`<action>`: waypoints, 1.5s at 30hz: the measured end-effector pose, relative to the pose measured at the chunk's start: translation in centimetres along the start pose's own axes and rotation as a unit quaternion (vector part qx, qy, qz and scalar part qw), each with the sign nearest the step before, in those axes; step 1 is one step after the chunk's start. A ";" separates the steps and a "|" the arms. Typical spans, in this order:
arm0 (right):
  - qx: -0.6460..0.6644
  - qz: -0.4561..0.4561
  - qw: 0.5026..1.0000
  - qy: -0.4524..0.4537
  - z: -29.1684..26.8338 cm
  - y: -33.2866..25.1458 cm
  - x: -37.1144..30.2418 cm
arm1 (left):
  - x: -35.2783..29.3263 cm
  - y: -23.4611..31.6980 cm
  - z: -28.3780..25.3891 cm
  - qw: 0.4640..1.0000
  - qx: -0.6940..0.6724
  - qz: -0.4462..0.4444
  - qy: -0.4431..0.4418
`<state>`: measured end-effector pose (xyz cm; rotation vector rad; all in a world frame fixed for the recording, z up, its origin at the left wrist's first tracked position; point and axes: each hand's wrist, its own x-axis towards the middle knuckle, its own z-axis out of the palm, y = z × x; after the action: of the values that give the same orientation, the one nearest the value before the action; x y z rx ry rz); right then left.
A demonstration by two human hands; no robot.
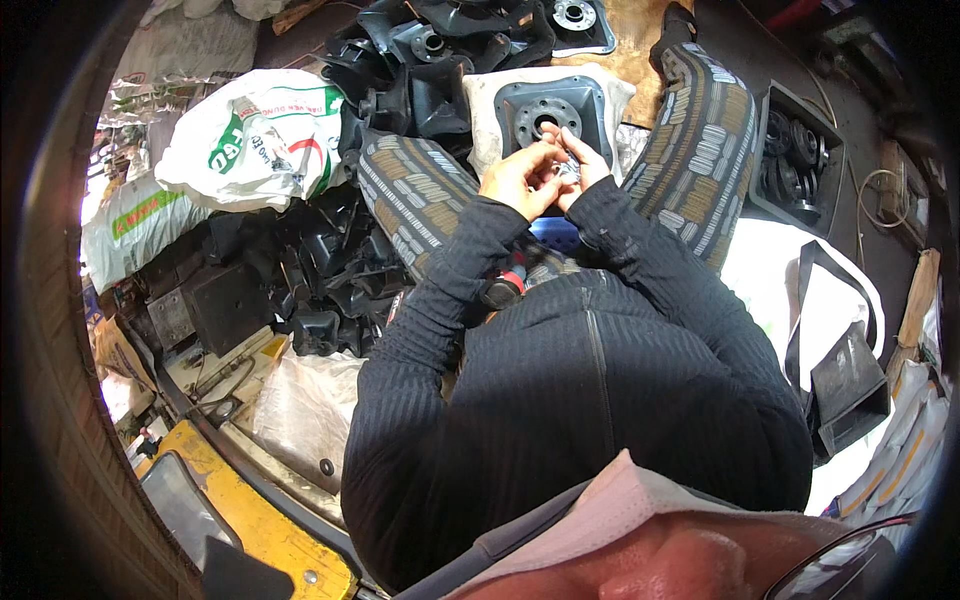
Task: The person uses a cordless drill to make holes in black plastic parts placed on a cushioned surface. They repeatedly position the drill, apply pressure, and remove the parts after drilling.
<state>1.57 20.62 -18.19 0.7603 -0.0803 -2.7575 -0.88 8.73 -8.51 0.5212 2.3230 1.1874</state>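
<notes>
Left hand (522,182): one, bare, fingertips bent in toward the other; cannot tell whether gripping.
Right hand (588,168): one, bare, fingers curled around small shiny pieces (568,172).
Small shiny pieces: too small and too covered to count; between the two hands, at the near edge of the flanged part.
Flanged part (508,98): one, dark and square, with a round holed hub, partly behind the fingers.
Patterned trouser legs (705,130): two, one on each side of the flanged part.
Second flanged part (574,18): one, at the far edge, cut off by the view.
Red-and-black object (505,287): one, below the left wrist, partly hidden.
Printed white bags: two on the left, one farther (265,130), one nearer (140,225).
Crate (838,160): one, far right, holding several round dark parts (800,150).
Surface: pale pad (482,118) directly under the flanged part; brown board (640,65) beyond.
Room: dark floor (735,45) at far right; heaped black parts (425,85) at far left; yellow metal panel (262,505) at near left.
</notes>
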 end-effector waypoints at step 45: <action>-0.579 -0.237 0.753 0.203 -0.7 -2.8 2.0 | 10.1 -13.7 -2.5 0.867 -0.419 -0.268 -0.028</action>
<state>-0.46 22.77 -20.13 0.9755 1.9090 -2.1935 -12.16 4.88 -21.00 -0.3745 1.4942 1.6538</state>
